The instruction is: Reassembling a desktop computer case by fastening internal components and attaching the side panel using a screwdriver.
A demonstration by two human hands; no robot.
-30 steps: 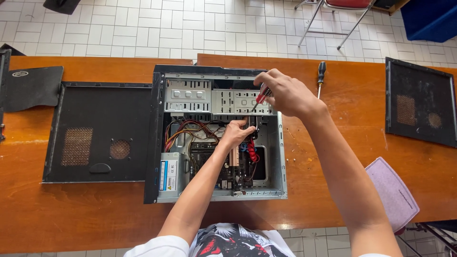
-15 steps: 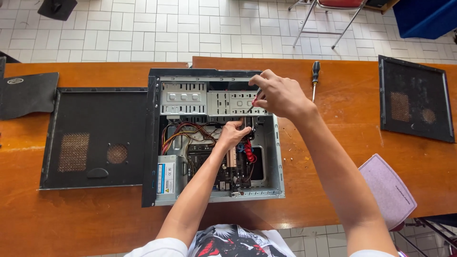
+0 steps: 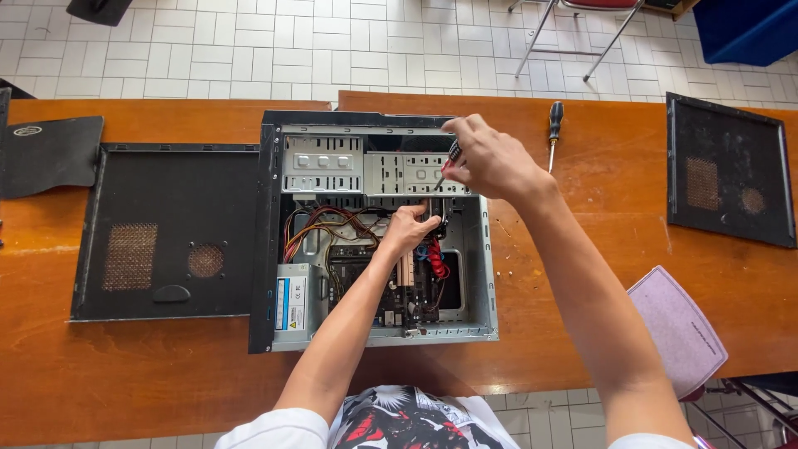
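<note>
An open grey computer case point(image 3: 480, 274) lies on its side on the wooden table point(image 3: 582, 224). My right hand point(image 3: 490, 158) grips a red and black screwdriver point(image 3: 450, 160), its tip down against the silver drive cage point(image 3: 374, 173). My left hand point(image 3: 409, 229) reaches inside the case just below that cage, fingers curled on something I cannot make out. Red, yellow and black cables point(image 3: 328, 224), the motherboard point(image 3: 357, 270) and the power supply point(image 3: 293, 301) show around my left forearm.
A black side panel point(image 3: 166, 233) lies left of the case, another black panel point(image 3: 727, 170) at the far right. A second screwdriver point(image 3: 554, 129) rests right of the case. A pale purple pad point(image 3: 677, 328) overhangs the front edge. A chair point(image 3: 573, 33) stands behind.
The view has shifted a little. My right hand with the screwdriver stays at the drive cage, slightly turned. My left hand holds its place inside the case.
</note>
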